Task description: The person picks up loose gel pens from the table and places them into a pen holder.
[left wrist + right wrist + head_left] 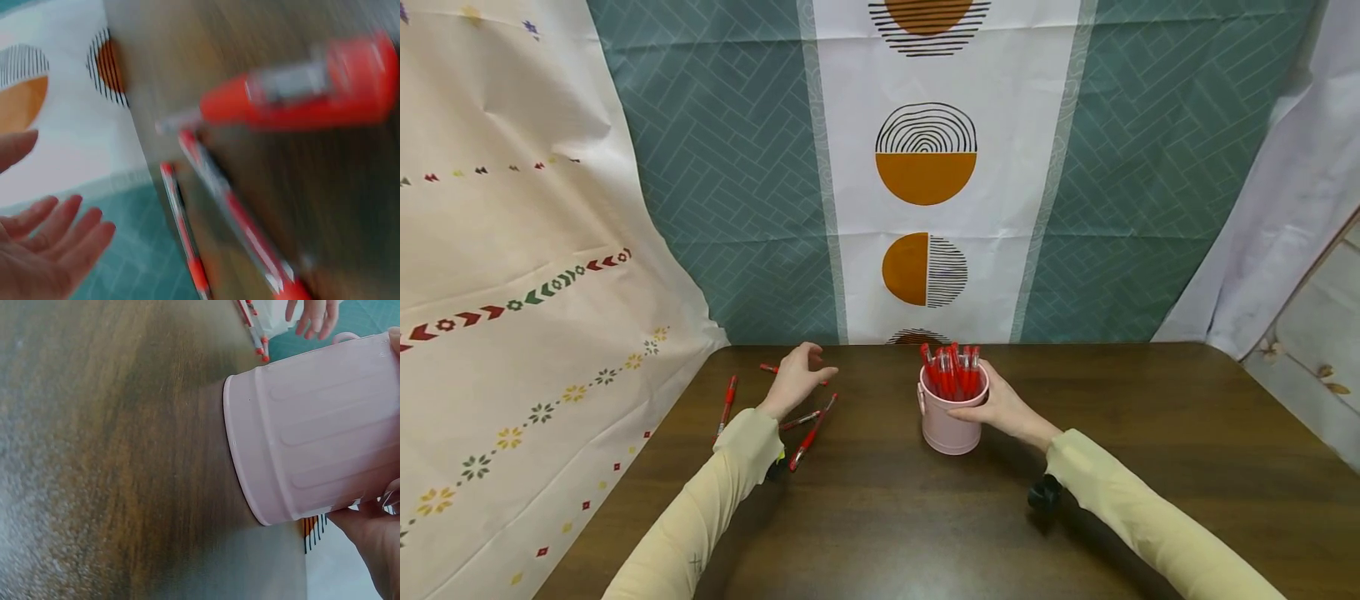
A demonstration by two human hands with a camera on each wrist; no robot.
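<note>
My right hand (1006, 407) holds a small pink bucket (951, 429) by its side, thumb across the front, just under the rim. The bucket stands upright on the table, packed with red pens (951, 377). Over at the left, my left hand (793, 379) is held above the table with fingers spread and nothing in them. Around and below it lie several loose red pens, among them one red pen (814, 433) close under the wrist and another (727, 404) farther left. In the left wrist view a red pen (231, 206) lies beyond a large, blurred one.
The dark wooden table (880, 517) ends at a patterned green and white curtain (925, 275) behind. A cream cloth (550, 333) hangs along the left side. Dark wrist cameras sit under both sleeves, the right one (1045, 493) close above the table.
</note>
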